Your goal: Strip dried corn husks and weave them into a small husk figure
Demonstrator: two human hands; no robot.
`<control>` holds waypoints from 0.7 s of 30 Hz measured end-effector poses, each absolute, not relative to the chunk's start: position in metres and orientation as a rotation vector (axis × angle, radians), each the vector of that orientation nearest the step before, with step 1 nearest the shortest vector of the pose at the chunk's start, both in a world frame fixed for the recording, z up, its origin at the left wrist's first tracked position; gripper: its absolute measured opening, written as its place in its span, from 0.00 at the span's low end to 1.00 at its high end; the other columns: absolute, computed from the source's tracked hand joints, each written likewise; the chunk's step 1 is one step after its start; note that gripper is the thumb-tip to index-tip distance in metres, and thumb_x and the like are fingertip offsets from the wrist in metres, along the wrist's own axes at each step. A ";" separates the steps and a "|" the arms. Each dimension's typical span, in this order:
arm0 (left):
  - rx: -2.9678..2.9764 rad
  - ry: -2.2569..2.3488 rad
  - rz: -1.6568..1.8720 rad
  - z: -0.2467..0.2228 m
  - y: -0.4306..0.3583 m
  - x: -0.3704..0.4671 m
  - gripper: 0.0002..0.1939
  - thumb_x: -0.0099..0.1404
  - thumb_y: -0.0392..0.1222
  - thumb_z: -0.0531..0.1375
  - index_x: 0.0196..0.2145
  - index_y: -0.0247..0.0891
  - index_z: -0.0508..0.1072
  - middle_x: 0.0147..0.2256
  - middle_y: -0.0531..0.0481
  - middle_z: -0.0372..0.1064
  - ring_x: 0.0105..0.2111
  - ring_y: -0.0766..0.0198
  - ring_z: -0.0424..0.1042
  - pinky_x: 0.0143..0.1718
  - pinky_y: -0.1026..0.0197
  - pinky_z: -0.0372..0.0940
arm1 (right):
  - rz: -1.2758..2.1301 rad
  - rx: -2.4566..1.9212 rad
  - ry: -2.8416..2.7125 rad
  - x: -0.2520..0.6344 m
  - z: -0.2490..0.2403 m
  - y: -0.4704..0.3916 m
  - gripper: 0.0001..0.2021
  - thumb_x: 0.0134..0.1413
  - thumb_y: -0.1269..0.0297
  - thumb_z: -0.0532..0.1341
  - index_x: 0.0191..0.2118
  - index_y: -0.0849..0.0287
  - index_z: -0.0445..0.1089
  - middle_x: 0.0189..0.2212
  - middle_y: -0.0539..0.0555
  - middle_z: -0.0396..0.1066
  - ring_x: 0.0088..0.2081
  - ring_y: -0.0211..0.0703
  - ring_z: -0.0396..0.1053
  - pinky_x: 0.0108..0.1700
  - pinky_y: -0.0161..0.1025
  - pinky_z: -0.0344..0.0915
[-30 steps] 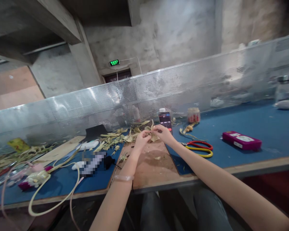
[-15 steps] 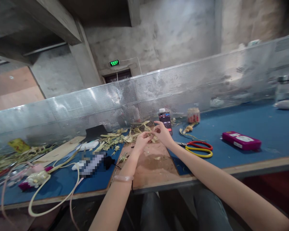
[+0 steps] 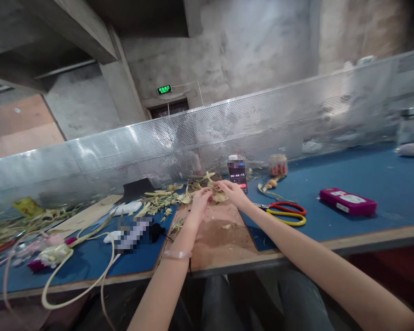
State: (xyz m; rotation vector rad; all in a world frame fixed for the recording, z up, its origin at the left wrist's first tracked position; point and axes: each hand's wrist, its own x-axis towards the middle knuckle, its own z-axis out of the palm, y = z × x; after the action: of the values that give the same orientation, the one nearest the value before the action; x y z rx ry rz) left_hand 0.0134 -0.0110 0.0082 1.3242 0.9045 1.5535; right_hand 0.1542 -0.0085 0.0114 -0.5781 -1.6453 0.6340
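My left hand (image 3: pixel 202 201) is closed, its fingertips pinched near a pile of pale dried plant pieces (image 3: pixel 194 187) at the back of the brown board (image 3: pixel 221 239). Just right of it, my right hand (image 3: pixel 229 191) has its fingers bent together close to the left fingertips. Whatever lies between the fingers is too small to make out. Behind the right hand a phone (image 3: pixel 237 172) stands upright, showing a timer. Scissors (image 3: pixel 288 214) with red and yellow handles lie to the right of the board.
On the right are a magenta box (image 3: pixel 347 201) and a jar with red contents (image 3: pixel 278 165). More dried plant pieces (image 3: pixel 162 201), a black pouch-like item (image 3: pixel 156 233) and looped pale tubing (image 3: pixel 44 287) lie left. A perforated metal screen (image 3: pixel 141 138) runs behind the table.
My right hand has lowered slightly, its raised finger now bent down toward the left fingertips. The left hand has shifted a little to the left. The phone's timer has advanced by a second.
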 end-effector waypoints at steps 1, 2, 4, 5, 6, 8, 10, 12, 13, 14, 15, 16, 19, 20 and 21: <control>1.336 0.921 1.546 0.008 -0.011 0.014 0.08 0.45 0.37 0.62 0.27 0.35 0.70 0.22 0.54 0.66 0.19 0.72 0.62 0.22 0.68 0.55 | 0.675 -0.582 -1.621 0.155 0.012 -0.008 0.18 0.53 0.53 0.52 0.36 0.60 0.73 0.36 0.55 0.73 0.40 0.44 0.68 0.43 0.39 0.63; 1.356 0.940 1.537 0.007 -0.011 0.014 0.08 0.45 0.37 0.62 0.27 0.35 0.71 0.21 0.54 0.66 0.19 0.71 0.62 0.22 0.68 0.55 | 0.707 -0.583 -1.601 0.155 0.012 -0.007 0.18 0.53 0.53 0.52 0.36 0.60 0.73 0.36 0.55 0.73 0.40 0.45 0.69 0.42 0.39 0.63; 1.407 0.976 1.510 0.006 -0.010 0.014 0.09 0.46 0.38 0.62 0.29 0.35 0.71 0.20 0.55 0.65 0.19 0.71 0.62 0.21 0.67 0.56 | 0.743 -0.580 -1.579 0.156 0.012 -0.007 0.16 0.51 0.54 0.54 0.36 0.59 0.73 0.36 0.54 0.74 0.39 0.44 0.69 0.42 0.40 0.64; 1.429 0.988 1.495 0.005 -0.011 0.014 0.10 0.46 0.38 0.62 0.29 0.35 0.71 0.19 0.55 0.65 0.18 0.70 0.62 0.21 0.67 0.56 | 0.749 -0.579 -1.576 0.156 0.012 -0.007 0.15 0.50 0.55 0.56 0.37 0.59 0.74 0.36 0.54 0.74 0.38 0.44 0.69 0.41 0.40 0.64; 1.446 0.994 1.482 0.005 -0.011 0.014 0.10 0.46 0.38 0.63 0.29 0.35 0.71 0.19 0.55 0.65 0.18 0.70 0.62 0.21 0.67 0.56 | 0.750 -0.581 -1.574 0.156 0.012 -0.008 0.14 0.48 0.56 0.58 0.37 0.59 0.74 0.35 0.54 0.74 0.37 0.44 0.69 0.41 0.40 0.64; 1.437 0.978 1.479 0.006 -0.012 0.014 0.10 0.46 0.39 0.63 0.29 0.34 0.71 0.19 0.55 0.65 0.18 0.71 0.62 0.22 0.67 0.56 | 0.774 -0.584 -1.563 0.156 0.012 -0.008 0.14 0.46 0.57 0.60 0.37 0.59 0.74 0.35 0.54 0.74 0.36 0.44 0.70 0.40 0.39 0.65; 1.378 0.927 1.501 0.008 -0.013 0.014 0.10 0.45 0.38 0.63 0.28 0.34 0.71 0.20 0.55 0.65 0.19 0.71 0.63 0.22 0.67 0.57 | 0.848 -0.572 -1.514 0.156 0.011 -0.007 0.14 0.46 0.57 0.59 0.37 0.59 0.73 0.35 0.54 0.74 0.36 0.44 0.70 0.40 0.39 0.65; 1.311 0.873 1.513 0.010 -0.014 0.014 0.09 0.44 0.38 0.63 0.26 0.34 0.70 0.21 0.55 0.65 0.20 0.71 0.63 0.23 0.68 0.57 | 0.955 -0.539 -1.450 0.156 0.009 -0.004 0.15 0.48 0.55 0.58 0.37 0.60 0.73 0.35 0.55 0.74 0.36 0.43 0.70 0.40 0.39 0.65; 1.289 0.850 1.511 0.010 -0.013 0.014 0.09 0.44 0.38 0.63 0.25 0.34 0.70 0.22 0.55 0.65 0.21 0.72 0.63 0.23 0.68 0.57 | 1.011 -0.517 -1.418 0.156 0.008 -0.001 0.16 0.49 0.54 0.57 0.37 0.60 0.73 0.34 0.55 0.74 0.35 0.42 0.70 0.39 0.38 0.66; 1.275 0.832 1.504 0.010 -0.013 0.013 0.09 0.44 0.39 0.64 0.25 0.34 0.70 0.22 0.55 0.65 0.21 0.72 0.63 0.24 0.68 0.58 | 1.064 -0.493 -1.389 0.156 0.007 0.001 0.17 0.49 0.53 0.57 0.37 0.60 0.73 0.34 0.55 0.74 0.34 0.42 0.70 0.38 0.38 0.66; 1.272 0.817 1.496 0.010 -0.013 0.013 0.10 0.43 0.39 0.64 0.25 0.34 0.70 0.22 0.55 0.65 0.21 0.72 0.64 0.24 0.68 0.58 | 1.108 -0.468 -1.365 0.156 0.006 0.003 0.17 0.49 0.52 0.57 0.37 0.60 0.73 0.33 0.55 0.73 0.34 0.41 0.70 0.37 0.37 0.66; 1.272 0.805 1.489 0.010 -0.012 0.012 0.10 0.43 0.39 0.64 0.25 0.34 0.70 0.22 0.54 0.66 0.22 0.72 0.64 0.24 0.68 0.58 | 1.142 -0.446 -1.348 0.156 0.005 0.005 0.18 0.49 0.51 0.56 0.38 0.59 0.73 0.32 0.54 0.73 0.33 0.40 0.70 0.36 0.36 0.66; 1.289 0.791 1.471 0.008 -0.012 0.012 0.10 0.44 0.40 0.65 0.25 0.34 0.71 0.23 0.54 0.66 0.22 0.71 0.64 0.24 0.68 0.58 | 1.134 -0.447 -1.320 0.157 0.006 0.007 0.18 0.48 0.51 0.57 0.39 0.58 0.72 0.32 0.53 0.73 0.34 0.40 0.70 0.35 0.35 0.66; 1.306 0.793 1.461 0.008 -0.012 0.012 0.11 0.44 0.41 0.65 0.26 0.34 0.71 0.23 0.53 0.66 0.22 0.71 0.64 0.24 0.68 0.58 | 1.085 -0.480 -1.326 0.158 0.007 0.006 0.18 0.47 0.52 0.58 0.40 0.58 0.71 0.34 0.53 0.73 0.34 0.40 0.69 0.36 0.36 0.66; 1.327 0.803 1.450 0.007 -0.012 0.013 0.11 0.44 0.41 0.65 0.26 0.33 0.71 0.23 0.53 0.66 0.22 0.71 0.64 0.24 0.68 0.58 | 1.010 -0.527 -1.342 0.158 0.007 0.005 0.18 0.46 0.53 0.60 0.41 0.58 0.71 0.35 0.54 0.72 0.35 0.41 0.69 0.37 0.37 0.65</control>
State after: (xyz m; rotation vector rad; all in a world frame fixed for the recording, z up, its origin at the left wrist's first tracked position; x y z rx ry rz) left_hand 0.0125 -0.0118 0.0072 1.3269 0.8025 1.4497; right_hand 0.1581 0.0047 0.0075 -0.5269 -1.3418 1.0096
